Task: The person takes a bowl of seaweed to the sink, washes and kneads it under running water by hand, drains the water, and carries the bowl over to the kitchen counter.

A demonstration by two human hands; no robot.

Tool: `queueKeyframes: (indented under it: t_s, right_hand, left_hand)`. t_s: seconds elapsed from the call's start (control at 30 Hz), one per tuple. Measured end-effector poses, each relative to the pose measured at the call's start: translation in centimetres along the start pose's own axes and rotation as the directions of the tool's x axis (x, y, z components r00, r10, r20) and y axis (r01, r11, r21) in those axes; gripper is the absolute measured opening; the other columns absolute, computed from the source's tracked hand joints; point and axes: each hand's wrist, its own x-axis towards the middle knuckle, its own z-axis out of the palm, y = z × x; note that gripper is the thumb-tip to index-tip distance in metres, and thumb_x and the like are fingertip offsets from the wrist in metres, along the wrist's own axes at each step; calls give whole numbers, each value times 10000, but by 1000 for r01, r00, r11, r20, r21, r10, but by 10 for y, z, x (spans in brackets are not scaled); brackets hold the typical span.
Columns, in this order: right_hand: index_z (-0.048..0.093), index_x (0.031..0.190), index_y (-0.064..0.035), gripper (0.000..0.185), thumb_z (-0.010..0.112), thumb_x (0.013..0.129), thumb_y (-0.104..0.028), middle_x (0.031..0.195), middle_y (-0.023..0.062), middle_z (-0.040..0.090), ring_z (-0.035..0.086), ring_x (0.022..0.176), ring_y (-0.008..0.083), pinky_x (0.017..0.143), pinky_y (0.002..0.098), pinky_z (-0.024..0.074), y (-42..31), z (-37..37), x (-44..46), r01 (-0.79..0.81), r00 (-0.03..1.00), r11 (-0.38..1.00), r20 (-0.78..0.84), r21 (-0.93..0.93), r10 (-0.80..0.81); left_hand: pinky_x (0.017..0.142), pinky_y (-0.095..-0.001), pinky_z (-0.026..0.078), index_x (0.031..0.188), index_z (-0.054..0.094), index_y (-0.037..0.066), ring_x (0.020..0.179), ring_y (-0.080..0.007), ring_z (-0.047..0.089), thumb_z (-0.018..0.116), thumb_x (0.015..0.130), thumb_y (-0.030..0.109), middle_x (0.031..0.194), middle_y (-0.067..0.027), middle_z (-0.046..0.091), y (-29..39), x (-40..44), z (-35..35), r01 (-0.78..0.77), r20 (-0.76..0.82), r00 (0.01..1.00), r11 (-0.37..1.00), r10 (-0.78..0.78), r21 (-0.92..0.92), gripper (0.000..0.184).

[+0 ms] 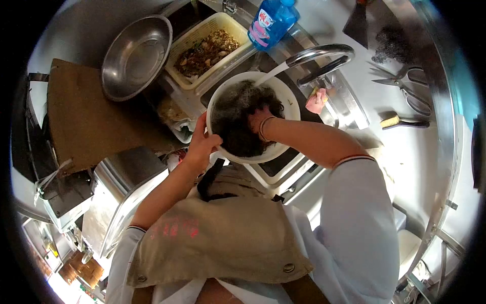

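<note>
A white bowl (pixel 291 109) sits over the sink, filled with a dark, stringy mass (pixel 240 137) in water. From the curved faucet (pixel 324 50) a stream of water runs into it. My left hand (pixel 201 144) grips the bowl's left rim, thumb on the edge and fingers on the outside. My right hand (pixel 259 120) is inside the bowl, pressed into the dark mass, with a bracelet at the wrist; its fingers are largely hidden by the mass and water.
A yellowish basket (pixel 174 76) of food scraps and a metal basin (pixel 136 58) lie at upper left. A blue detergent bottle (pixel 272 24) stands behind the bowl. Scissors (pixel 405 86), a brush (pixel 404 122) and a pink cloth (pixel 317 101) are on the right.
</note>
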Motion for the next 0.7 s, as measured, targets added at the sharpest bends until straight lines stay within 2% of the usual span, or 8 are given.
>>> queueKeyframes:
  t_s: [0.07, 0.17, 0.3, 0.47, 0.53, 0.63, 0.7]
  right_hand:
    - [294, 1362, -217, 612, 535, 821, -372, 1427, 70, 221, 234, 1283, 296, 1003, 485, 267, -5, -2, 40, -55, 996, 998, 67, 34, 53]
    - [301, 1356, -194, 605, 532, 823, -362, 1414, 87, 242, 280, 1254, 292, 979, 484, 296, -8, -3, 56, -67, 998, 969, 4, 236, 68]
    - [311, 1348, -163, 595, 528, 826, -349, 1396, 109, 272, 342, 1216, 287, 947, 483, 334, 0, -8, 64, -39, 995, 918, -72, 394, 73]
    - [322, 1339, -124, 585, 523, 830, -333, 1374, 136, 308, 418, 1168, 281, 907, 481, 381, 21, -34, 25, 41, 996, 879, -86, 475, 0]
    - [327, 1335, -109, 581, 521, 832, -326, 1365, 147, 323, 449, 1148, 278, 891, 480, 400, 21, -39, -2, 100, 983, 848, -183, 520, -3]
    - [283, 1355, -194, 667, 567, 782, -382, 1410, 151, 220, 424, 1160, 349, 921, 486, 381, 7, -26, -42, 270, 882, 737, -467, 620, 69]
    - [262, 1359, -235, 725, 603, 739, -391, 1392, 168, 236, 413, 1161, 371, 936, 463, 379, -6, -39, -86, 244, 894, 819, -447, 519, 18]
  left_hand:
    - [834, -375, 434, 1348, 228, 161, 1007, -233, 485, 512, 674, 18, 1189, -91, 417, 2, 2, 0, -4, 18, 1000, 1000, 4, 3, 746]
    - [840, -373, 435, 1352, 222, 162, 1019, -234, 482, 510, 673, 22, 1196, -86, 410, -6, 8, -7, -5, 43, 999, 1000, 4, 11, 751]
    - [840, -378, 440, 1351, 224, 162, 1036, -236, 479, 514, 673, 26, 1213, -81, 394, -2, 8, -4, -27, 31, 999, 999, 26, 20, 750]
    - [832, -386, 455, 1347, 223, 157, 1034, -241, 487, 520, 679, 38, 1220, -87, 382, -6, 10, -11, -38, 25, 999, 999, 37, 30, 740]
    - [823, -385, 462, 1346, 220, 157, 1015, -241, 496, 525, 680, 38, 1205, -91, 395, -5, 9, -12, -41, 53, 998, 999, 42, -16, 742]
    - [799, -377, 470, 1343, 230, 153, 978, -230, 508, 533, 675, 26, 1171, -97, 419, -4, 8, -10, -55, 38, 998, 997, 57, -50, 745]
    - [790, -379, 471, 1340, 240, 157, 955, -221, 513, 536, 670, 14, 1131, -95, 445, 0, 6, -8, -35, 20, 999, 998, 36, -57, 745]
